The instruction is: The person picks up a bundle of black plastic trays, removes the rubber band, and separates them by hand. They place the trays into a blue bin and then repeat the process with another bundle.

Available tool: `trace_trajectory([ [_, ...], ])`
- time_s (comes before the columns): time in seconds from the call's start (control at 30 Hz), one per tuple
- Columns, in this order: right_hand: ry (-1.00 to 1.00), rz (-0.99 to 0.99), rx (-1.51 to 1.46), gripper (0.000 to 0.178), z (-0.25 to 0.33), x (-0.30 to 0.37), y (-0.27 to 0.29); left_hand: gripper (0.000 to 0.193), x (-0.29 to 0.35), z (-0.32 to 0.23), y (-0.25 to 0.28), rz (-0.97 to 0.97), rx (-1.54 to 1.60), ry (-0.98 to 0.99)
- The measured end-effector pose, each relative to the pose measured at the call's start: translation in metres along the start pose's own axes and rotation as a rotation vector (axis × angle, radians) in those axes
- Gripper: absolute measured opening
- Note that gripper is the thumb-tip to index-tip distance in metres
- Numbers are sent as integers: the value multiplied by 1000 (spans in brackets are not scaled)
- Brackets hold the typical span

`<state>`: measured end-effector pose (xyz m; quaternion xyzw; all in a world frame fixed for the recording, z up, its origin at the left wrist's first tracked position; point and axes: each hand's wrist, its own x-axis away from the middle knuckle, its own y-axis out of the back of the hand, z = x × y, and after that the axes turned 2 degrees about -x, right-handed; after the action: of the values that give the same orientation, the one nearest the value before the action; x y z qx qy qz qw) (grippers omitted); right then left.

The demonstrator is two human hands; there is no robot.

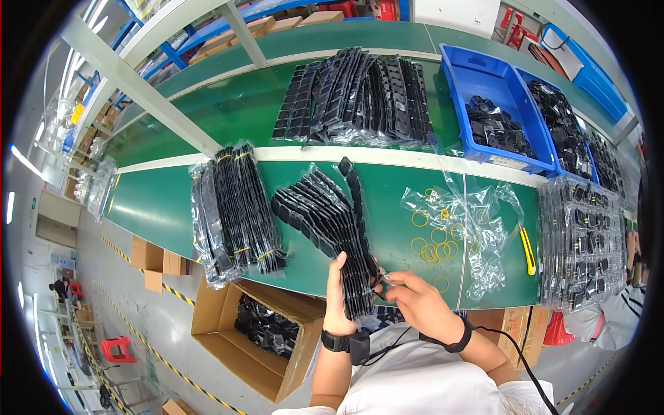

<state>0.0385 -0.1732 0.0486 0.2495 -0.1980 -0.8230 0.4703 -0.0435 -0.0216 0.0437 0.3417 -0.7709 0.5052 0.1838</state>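
My left hand (337, 294) is closed around the near end of a fanned stack of clear plastic strips (321, 211) with black pieces inside, its thumb up along the left side. One strip (354, 190) stands apart from the rest on the right of the stack. Pinched together at the stack's lower right edge are the fingers of my right hand (418, 301); what they hold is too small to make out. To the right, loose yellow rubber bands (432, 245) lie beside crumpled clear plastic (487, 238). Left of the stack rest strip bundles (238, 211) with yellow bands around them.
A big pile of strips (353, 97) lies beyond the white ledge. Blue bins (498, 155) with black pieces stand at the far right. A yellow utility knife (528, 250) lies near stacked clear trays (581, 242). Below the bench edge is an open carton (214, 321).
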Motion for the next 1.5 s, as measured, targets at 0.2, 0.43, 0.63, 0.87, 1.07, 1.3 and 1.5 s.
trace_trajectory([
  [0.2, 28, -71, -28, 17, 15, -5, 11, 52, 1, -4, 5, 45, -42, 16],
  [0.43, 238, 17, 165, 11, 1, -6, 16, 53, -3, -8, -4, 92, 18, 18],
  [0.63, 261, 73, 139, 18, -10, -9, 16, 55, -3, -9, -6, 58, -6, 35],
  [0.87, 169, 182, 25, 24, -12, -12, 19, 52, -2, -10, -5, 24, 30, 43],
  [1.07, 141, 296, 50, 31, -12, -15, 26, 51, -1, -13, -3, 89, 60, 59],
  [1.3, -97, 256, -92, 28, -4, -21, 35, 55, -3, -12, -2, 20, 111, 128],
  [1.5, 91, 70, 81, 30, -6, -44, 42, 57, 9, -10, 5, 128, -39, 136],
])
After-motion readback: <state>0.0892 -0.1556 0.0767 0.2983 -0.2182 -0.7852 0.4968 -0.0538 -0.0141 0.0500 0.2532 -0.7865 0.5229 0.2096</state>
